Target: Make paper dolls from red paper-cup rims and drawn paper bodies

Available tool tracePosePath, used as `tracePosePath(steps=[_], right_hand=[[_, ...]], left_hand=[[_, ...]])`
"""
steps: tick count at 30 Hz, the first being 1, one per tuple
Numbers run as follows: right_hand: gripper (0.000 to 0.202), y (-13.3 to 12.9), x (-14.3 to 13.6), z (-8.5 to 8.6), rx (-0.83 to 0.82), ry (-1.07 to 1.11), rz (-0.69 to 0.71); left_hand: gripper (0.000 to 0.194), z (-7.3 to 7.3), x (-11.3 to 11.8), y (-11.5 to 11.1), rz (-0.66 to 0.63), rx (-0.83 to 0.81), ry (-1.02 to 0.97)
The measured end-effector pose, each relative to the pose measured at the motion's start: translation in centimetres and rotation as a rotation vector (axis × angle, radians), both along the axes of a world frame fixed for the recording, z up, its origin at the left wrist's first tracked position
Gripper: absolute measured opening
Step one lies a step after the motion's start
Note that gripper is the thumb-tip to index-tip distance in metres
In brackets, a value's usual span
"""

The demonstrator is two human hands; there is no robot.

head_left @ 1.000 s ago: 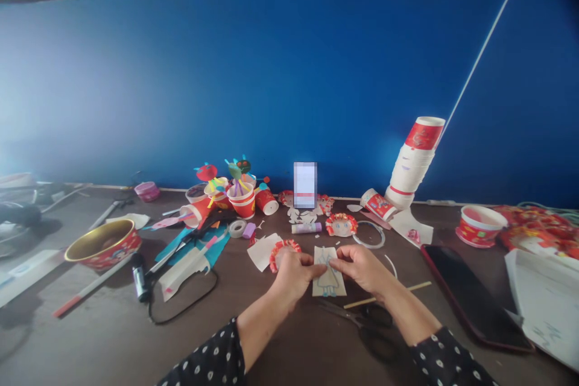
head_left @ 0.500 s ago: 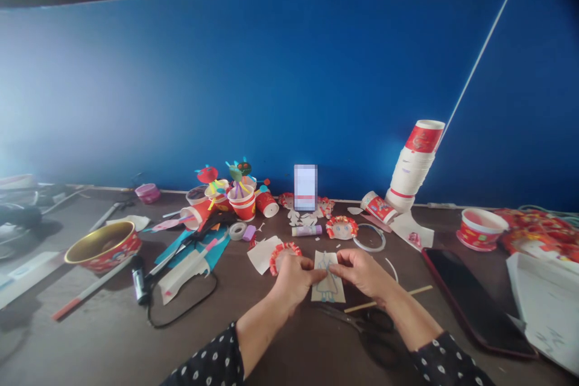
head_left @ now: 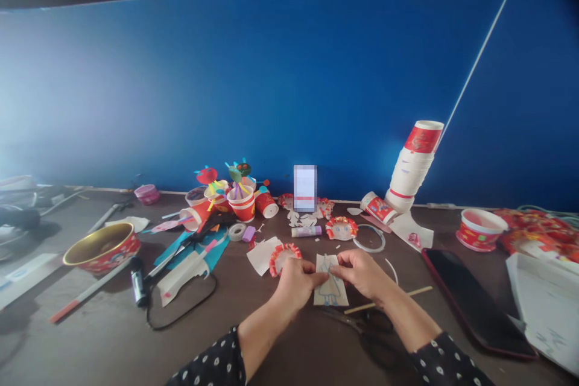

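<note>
A small cream paper card (head_left: pixel 332 294) with a blue drawing of a figure in a dress lies at the centre, near the front. My left hand (head_left: pixel 298 279) pinches its left side between thumb and fingers. On the right side my right hand (head_left: pixel 359 266) grips the same card, fingers pressed together. Just behind my left hand is a round face piece with a red-orange frill (head_left: pixel 284 258), partly on a white paper (head_left: pixel 263 255). Black scissors (head_left: pixel 357 325) and a thin wooden stick (head_left: pixel 420 291) are beside and below my right forearm.
A glue stick (head_left: pixel 306 231), another frilled face (head_left: pixel 342 228) and a clear ring (head_left: pixel 370 237) lie behind my hands. At the right are a dark tablet (head_left: pixel 474 301) and leaning stacked cups (head_left: pixel 411 169). A gold-lined bowl (head_left: pixel 104 247) and a marker (head_left: pixel 138 282) are at the left.
The card has shifted slightly down and to the right between my hands, and more of its drawing shows. Both hands keep nearly the same place.
</note>
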State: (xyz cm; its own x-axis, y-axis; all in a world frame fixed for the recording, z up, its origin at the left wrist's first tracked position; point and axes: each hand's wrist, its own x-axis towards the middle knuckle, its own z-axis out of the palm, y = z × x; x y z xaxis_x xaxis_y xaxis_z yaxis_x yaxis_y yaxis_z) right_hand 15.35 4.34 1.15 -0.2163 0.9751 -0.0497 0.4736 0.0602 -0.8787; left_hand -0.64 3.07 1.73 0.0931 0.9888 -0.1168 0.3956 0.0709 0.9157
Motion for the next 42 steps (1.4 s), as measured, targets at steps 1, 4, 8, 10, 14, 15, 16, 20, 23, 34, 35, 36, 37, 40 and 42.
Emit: tracePosePath(steps=[1,4,8,10,14,15,16,20,23,34,35,36,37,40,42], right_hand=[[0.022,0.0,0.0,0.0,-0.004,-0.002,0.001],[0.021,0.2,0.2,0.1,-0.030,-0.026,-0.011],[0.023,0.4,0.4,0.2,-0.035,-0.187,-0.038],[0.022,0.5,0.5,0.0,-0.025,-0.253,-0.045],[0.022,0.9,0.3,-0.7,-0.011,-0.337,-0.062],[0.022,1.0,0.2,-0.8,-0.005,-0.364,-0.068],[0.022,1.0,0.2,-0.8,0.000,-0.390,-0.074],[0.022,1.2,0.0,-0.8,0.027,-0.479,-0.084],[0.020,1.2,-0.1,-0.8,0.055,-0.527,-0.091],[0.019,0.2,0.4,0.8,0.093,-0.784,-0.102],[0.020,0.1,0.4,1.0,0.087,-0.794,-0.107],[0.021,0.0,0.5,1.0,0.084,-0.800,-0.110],[0.021,-0.1,0.5,1.1,0.083,-0.801,-0.112],[0.022,-0.2,0.5,1.0,0.096,-0.792,-0.118],[0.022,-0.3,0.5,0.9,0.103,-0.788,-0.128]], left_hand=[[0.029,-0.1,-0.1,0.0,-0.021,0.018,0.025],[0.020,-0.2,-0.5,-0.3,-0.038,0.196,0.134],[0.014,0.2,-0.9,-1.3,-0.106,0.672,0.339],[0.013,0.1,-0.9,-1.6,-0.323,0.804,0.423],[0.018,-1.1,-0.5,-1.4,-0.595,0.862,0.647],[0.018,-1.4,-0.4,-1.3,-0.626,0.859,0.695],[0.019,-1.7,-0.4,-1.2,-0.646,0.854,0.736],[0.017,-2.3,-0.2,-1.0,-0.665,0.844,0.818],[0.014,-2.1,-0.1,-1.0,-0.676,0.824,0.862],[0.016,-1.0,0.3,-1.7,-0.696,0.767,0.930],[0.018,-1.0,0.3,-1.7,-0.701,0.768,0.936],[0.019,-1.0,0.3,-1.7,-0.705,0.766,0.941],[0.020,-1.0,0.3,-1.7,-0.707,0.763,0.945],[0.021,-1.2,0.4,-1.7,-0.706,0.756,0.958],[0.023,-1.3,0.4,-1.6,-0.709,0.762,0.963]])
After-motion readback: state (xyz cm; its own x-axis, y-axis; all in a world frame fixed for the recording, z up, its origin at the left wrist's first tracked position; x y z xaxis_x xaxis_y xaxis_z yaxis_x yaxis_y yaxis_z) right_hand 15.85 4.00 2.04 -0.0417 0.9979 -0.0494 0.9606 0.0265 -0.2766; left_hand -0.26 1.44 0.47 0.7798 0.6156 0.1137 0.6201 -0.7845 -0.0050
